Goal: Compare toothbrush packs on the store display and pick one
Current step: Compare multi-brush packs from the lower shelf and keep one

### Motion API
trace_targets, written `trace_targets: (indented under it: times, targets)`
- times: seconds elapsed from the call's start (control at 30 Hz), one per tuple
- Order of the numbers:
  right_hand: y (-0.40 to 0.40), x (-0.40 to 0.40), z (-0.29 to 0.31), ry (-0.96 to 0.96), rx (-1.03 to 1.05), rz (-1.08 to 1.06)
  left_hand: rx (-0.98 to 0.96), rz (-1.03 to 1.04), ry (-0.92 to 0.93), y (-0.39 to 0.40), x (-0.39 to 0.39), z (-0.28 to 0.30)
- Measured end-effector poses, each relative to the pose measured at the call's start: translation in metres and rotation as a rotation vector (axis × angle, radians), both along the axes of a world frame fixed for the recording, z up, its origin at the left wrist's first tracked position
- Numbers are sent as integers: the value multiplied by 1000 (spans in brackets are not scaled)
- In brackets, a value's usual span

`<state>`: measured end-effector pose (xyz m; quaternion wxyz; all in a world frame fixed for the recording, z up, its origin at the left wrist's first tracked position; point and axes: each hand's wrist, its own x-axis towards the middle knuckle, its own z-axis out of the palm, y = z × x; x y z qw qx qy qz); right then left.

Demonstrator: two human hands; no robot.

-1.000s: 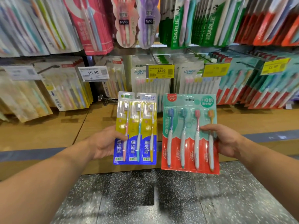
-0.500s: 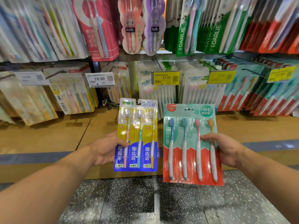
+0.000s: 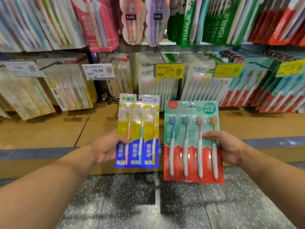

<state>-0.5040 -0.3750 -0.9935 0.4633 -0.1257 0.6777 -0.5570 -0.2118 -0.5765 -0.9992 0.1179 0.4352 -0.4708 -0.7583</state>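
My left hand [image 3: 106, 148] grips a yellow and blue pack [image 3: 142, 131] holding three toothbrushes, thumb on its front left edge. Beside it, my right hand [image 3: 227, 147] grips a mint and red pack [image 3: 186, 142] of several toothbrushes, thumb across its right side. Both packs stand upright, side by side and apart, in front of the store display [image 3: 165, 83] of hanging toothbrush packs.
Price tags hang on the hooks: a white tag reading 19.90 [image 3: 98, 71], a yellow tag reading 12.90 [image 3: 168, 70], two more yellow ones to the right. A wooden shelf base [image 3: 49, 129] runs below the display. Speckled grey floor [image 3: 148, 204] lies beneath my arms.
The display has slid down in view as my head tipped up slightly. Both packs stay held side by side, with the red pack now a little lower than the yellow one.
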Motion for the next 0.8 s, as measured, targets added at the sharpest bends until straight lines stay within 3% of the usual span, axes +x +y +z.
trace_targets:
  times: [0.33,0.53,0.67,0.8]
  targets:
    - [-1,32,4,-86,63,15,-43,114,-98,42,7,-14]
    - [-9,72,8,-124,81,83,65,178,-23,79,-1,3]
    - [-12,93,28,-153,78,95,225,97,-15,103,-6,30]
    - [-9,110,58,-205,110,112,78,140,-84,115,9,50]
